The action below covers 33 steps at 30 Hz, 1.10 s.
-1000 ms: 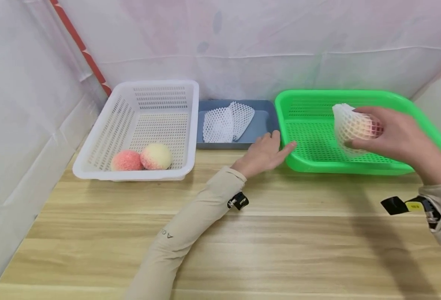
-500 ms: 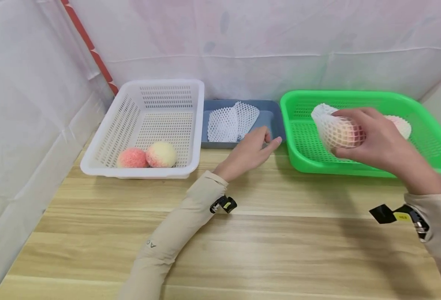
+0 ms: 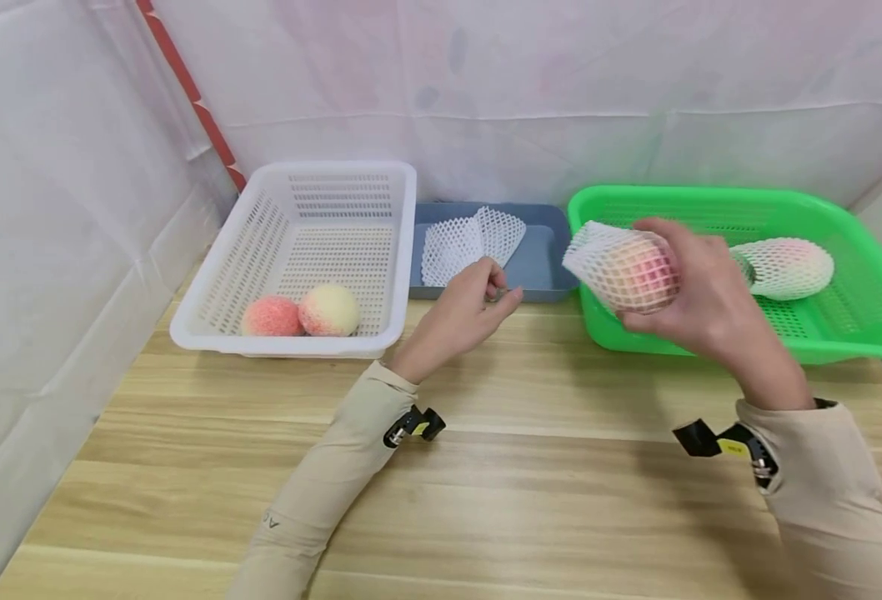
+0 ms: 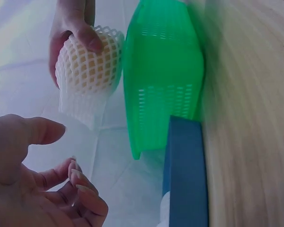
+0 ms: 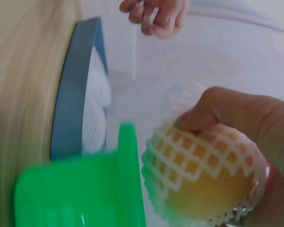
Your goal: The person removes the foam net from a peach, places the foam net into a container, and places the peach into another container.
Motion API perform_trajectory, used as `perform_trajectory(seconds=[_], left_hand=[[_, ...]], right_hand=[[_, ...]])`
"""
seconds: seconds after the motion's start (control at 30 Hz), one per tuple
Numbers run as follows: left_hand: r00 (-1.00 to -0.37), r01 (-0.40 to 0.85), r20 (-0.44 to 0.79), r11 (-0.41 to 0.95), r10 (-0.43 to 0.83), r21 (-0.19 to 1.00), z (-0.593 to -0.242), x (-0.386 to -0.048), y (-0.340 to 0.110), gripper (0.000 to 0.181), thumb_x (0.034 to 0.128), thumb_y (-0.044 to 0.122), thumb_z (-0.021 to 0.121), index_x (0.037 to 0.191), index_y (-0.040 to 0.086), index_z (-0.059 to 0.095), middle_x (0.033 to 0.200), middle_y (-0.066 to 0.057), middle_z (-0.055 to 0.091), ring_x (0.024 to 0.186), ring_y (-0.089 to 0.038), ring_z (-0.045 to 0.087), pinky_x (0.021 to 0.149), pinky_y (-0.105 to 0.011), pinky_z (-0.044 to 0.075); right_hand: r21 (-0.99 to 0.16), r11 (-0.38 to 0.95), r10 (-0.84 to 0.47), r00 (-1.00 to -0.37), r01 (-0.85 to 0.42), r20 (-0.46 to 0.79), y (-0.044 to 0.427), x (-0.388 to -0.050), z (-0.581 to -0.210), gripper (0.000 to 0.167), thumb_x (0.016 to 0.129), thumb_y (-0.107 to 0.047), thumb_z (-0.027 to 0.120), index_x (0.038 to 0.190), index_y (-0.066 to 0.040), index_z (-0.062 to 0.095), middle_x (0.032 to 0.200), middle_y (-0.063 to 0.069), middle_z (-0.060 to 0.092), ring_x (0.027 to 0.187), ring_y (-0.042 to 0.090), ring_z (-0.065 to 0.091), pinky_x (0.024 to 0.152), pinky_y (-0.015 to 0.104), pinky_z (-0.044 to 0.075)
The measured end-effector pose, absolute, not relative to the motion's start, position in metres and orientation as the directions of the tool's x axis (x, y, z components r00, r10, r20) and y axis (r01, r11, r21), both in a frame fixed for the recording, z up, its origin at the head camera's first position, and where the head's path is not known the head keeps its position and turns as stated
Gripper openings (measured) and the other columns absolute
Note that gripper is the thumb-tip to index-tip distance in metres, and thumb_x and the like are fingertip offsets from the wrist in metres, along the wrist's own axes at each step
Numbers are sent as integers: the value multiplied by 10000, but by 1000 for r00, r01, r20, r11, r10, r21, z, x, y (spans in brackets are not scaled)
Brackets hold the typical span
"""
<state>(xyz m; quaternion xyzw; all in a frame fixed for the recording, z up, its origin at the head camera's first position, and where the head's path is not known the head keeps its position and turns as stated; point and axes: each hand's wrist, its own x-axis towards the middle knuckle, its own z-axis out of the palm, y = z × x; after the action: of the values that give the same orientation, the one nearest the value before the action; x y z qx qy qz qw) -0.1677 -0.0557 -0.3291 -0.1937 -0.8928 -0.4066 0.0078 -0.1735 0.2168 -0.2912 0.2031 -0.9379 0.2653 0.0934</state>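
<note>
My right hand (image 3: 711,304) grips a peach (image 3: 639,275) in a white foam net, above the left end of the green basket (image 3: 719,197). The loose end of the net points left; in the right wrist view the thumb (image 5: 227,106) presses on the mesh. My left hand (image 3: 452,317) hovers near the front edge of the blue-grey tray (image 3: 542,246), fingers loosely curled, holding nothing. Two flat foam nets (image 3: 478,242) lie in that tray. A second netted peach (image 3: 789,268) lies in the green basket, partly behind my right hand.
At left stands a white basket (image 3: 405,225) with a pink peach (image 3: 272,317) and a pale yellow peach (image 3: 330,310) side by side. All the containers line the back of the wooden table (image 3: 501,467), close to a white sheet (image 3: 516,75).
My right hand has moved left with the netted peach, from over the basket's middle to its left end, uncovering the other netted peach. My left hand has drawn back leftward from the tray's right corner.
</note>
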Motion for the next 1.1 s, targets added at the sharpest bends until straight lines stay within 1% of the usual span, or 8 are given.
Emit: perform_trajectory(seconds=[0.07, 0.13, 0.27, 0.4, 0.6, 0.77, 0.93, 1.1], left_hand=[[-932, 334, 163, 592, 324, 733, -326, -166, -59, 249, 962, 248, 572, 1084, 39, 513, 1002, -90, 566, 902, -166, 536, 784, -245, 455], [-940, 313, 151, 592, 307, 742, -323, -164, -62, 262, 950, 233, 587, 1110, 42, 508, 992, -93, 568, 853, -167, 534, 747, -250, 454], [-946, 289, 126, 600, 298, 747, -318, -160, -68, 275, 940, 224, 597, 1135, 55, 502, 978, -70, 557, 789, -160, 533, 706, -248, 459], [-946, 278, 105, 605, 306, 747, -315, -158, -71, 285, 939, 219, 596, 1152, 54, 503, 996, -62, 558, 811, -156, 555, 725, -245, 475], [-940, 288, 81, 647, 330, 706, -313, -157, -75, 355, 922, 212, 613, 1208, 34, 502, 1053, -88, 577, 891, -173, 580, 790, -278, 494], [-935, 308, 64, 709, 348, 634, -312, -156, -81, 446, 899, 213, 644, 1263, 7, 490, 1118, -109, 583, 995, -208, 569, 872, -313, 480], [-922, 329, 20, 752, 387, 571, -310, -153, -84, 556, 891, 236, 667, 1332, -17, 441, 1203, -145, 562, 1116, -240, 532, 949, -331, 456], [-920, 339, 13, 781, 391, 524, -306, -151, -88, 620, 868, 240, 694, 1359, -17, 417, 1202, -151, 556, 1100, -246, 518, 962, -339, 435]], right_hand=[[-484, 775, -319, -913, -406, 255, 210, -169, -293, 1042, 548, -96, 902, 1451, -138, 384, 1157, 326, 503, 1059, 491, 400, 750, 607, 391], [-498, 773, -316, -920, -392, 232, 205, -165, -294, 1057, 554, -114, 908, 1461, -179, 371, 1153, 332, 487, 1095, 503, 369, 747, 635, 394], [-516, 755, -329, -914, -405, 236, 197, -160, -294, 1070, 538, -114, 920, 1461, -196, 386, 1187, 311, 493, 1129, 495, 369, 770, 668, 403], [-537, 734, -339, -909, -416, 242, 191, -155, -294, 1071, 520, -115, 927, 1454, -206, 410, 1241, 280, 494, 1134, 459, 401, 796, 695, 404], [-542, 696, -371, -882, -472, 291, 185, -151, -297, 1036, 514, -79, 921, 1432, -174, 451, 1332, 190, 508, 1129, 390, 417, 813, 642, 428], [-535, 668, -402, -856, -517, 325, 181, -151, -302, 1003, 520, -69, 916, 1416, -148, 471, 1307, 186, 536, 1087, 362, 431, 795, 582, 436], [-531, 645, -433, -835, -550, 339, 177, -150, -303, 983, 527, -80, 913, 1409, -159, 484, 1294, 157, 551, 1080, 336, 432, 787, 539, 425], [-521, 646, -456, -829, -558, 323, 173, -148, -305, 1009, 515, -96, 924, 1417, -158, 474, 1304, 142, 549, 1096, 330, 430, 814, 547, 426]])
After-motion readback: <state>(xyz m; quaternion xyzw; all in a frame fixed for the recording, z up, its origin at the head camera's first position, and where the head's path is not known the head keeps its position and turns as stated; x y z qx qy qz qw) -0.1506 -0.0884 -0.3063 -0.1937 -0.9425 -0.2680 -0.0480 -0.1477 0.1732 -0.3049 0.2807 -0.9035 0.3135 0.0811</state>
